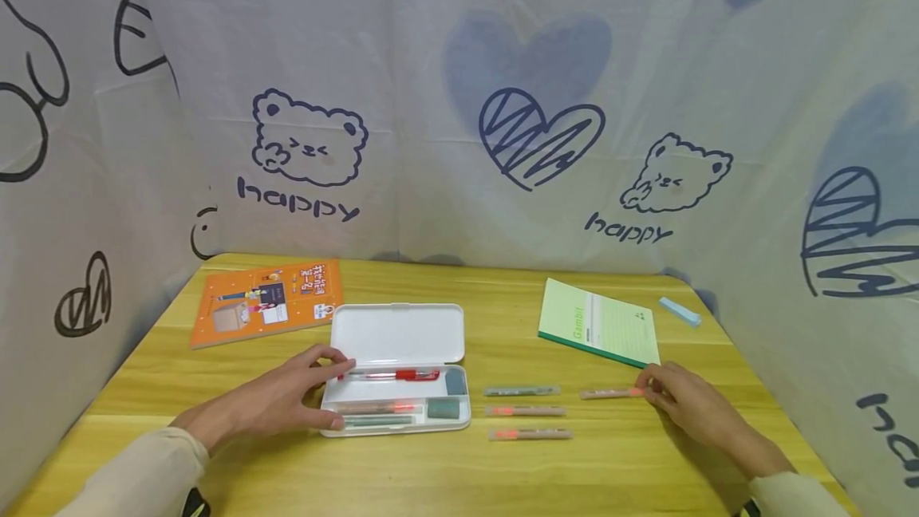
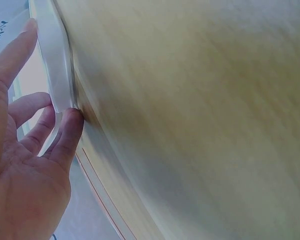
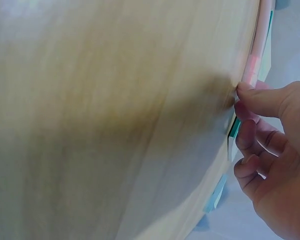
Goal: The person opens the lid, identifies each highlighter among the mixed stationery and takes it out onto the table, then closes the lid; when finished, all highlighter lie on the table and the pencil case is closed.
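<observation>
A white pencil case (image 1: 396, 426) lies with its lid (image 1: 398, 333) folded back. It holds a red pen (image 1: 416, 375), slim tubes and grey-green blocks (image 1: 443, 408). My left hand (image 1: 269, 396) grips the case's left end, thumb at the front corner and a finger by the hinge side; the left wrist view shows fingers around the white edge (image 2: 59, 60). At the right, my right hand (image 1: 692, 413) pinches the right end of a slim pen-like tube (image 1: 610, 394) with a pinkish-orange part. Between the case and that tube lie a greenish tube (image 1: 521, 391) and two similar orange-tipped tubes (image 1: 531, 411).
An orange booklet (image 1: 266, 305) lies at the back left. Behind my right hand is a green notebook (image 1: 599, 321), with a light blue bar (image 1: 680, 311) to its right. Printed curtains (image 1: 424, 206) surround the wooden table (image 1: 402, 473) at the back and sides.
</observation>
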The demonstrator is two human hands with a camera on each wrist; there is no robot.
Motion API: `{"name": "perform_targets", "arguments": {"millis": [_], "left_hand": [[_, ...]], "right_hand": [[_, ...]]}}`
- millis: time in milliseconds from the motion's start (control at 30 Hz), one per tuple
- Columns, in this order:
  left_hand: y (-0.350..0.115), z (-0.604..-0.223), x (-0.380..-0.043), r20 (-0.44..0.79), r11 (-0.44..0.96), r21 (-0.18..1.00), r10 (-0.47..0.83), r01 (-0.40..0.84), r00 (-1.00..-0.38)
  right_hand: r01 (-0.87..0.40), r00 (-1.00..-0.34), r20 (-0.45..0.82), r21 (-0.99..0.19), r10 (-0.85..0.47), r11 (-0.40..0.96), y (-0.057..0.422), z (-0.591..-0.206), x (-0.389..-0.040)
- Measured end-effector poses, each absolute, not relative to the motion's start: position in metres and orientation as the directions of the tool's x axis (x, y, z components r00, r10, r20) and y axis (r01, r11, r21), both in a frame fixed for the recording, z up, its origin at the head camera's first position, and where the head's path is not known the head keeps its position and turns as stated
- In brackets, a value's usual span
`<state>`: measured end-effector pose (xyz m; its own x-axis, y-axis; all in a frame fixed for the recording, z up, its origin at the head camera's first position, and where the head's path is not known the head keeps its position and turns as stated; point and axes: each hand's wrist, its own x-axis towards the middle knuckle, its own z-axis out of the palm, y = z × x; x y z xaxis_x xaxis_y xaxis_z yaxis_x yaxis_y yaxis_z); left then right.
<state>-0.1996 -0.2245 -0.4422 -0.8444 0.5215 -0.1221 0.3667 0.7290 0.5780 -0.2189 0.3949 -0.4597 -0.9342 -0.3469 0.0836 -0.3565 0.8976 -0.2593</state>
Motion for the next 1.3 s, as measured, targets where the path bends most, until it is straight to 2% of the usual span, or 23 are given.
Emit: {"name": "perform_targets", "arguments": {"millis": [467,800,1067,1167,1300], "left_hand": [[-0.224,-0.442,-0.200,-0.137,0.726,0.597,0.510,0.340,-0.849],[-0.224,-0.442,-0.199,-0.120,0.728,0.580,0.521,0.367,-0.845],[-0.225,-0.443,-0.199,-0.112,0.726,0.578,0.523,0.372,-0.845],[-0.225,-0.443,-0.199,-0.113,0.722,0.586,0.523,0.368,-0.845],[-0.225,-0.443,-0.199,-0.114,0.719,0.593,0.521,0.362,-0.846]], "right_hand": [[-0.342,-0.938,0.060,-0.291,-0.340,0.893,0.395,-0.458,-0.218],[-0.334,-0.941,0.043,-0.294,-0.336,0.896,0.395,-0.457,-0.217],[-0.245,-0.958,-0.041,-0.389,-0.283,0.888,0.398,-0.445,-0.214],[-0.237,-0.964,-0.023,-0.377,-0.265,0.895,0.396,-0.437,-0.214],[-0.306,-0.952,0.084,-0.317,-0.295,0.898,0.378,-0.426,-0.214]]}}
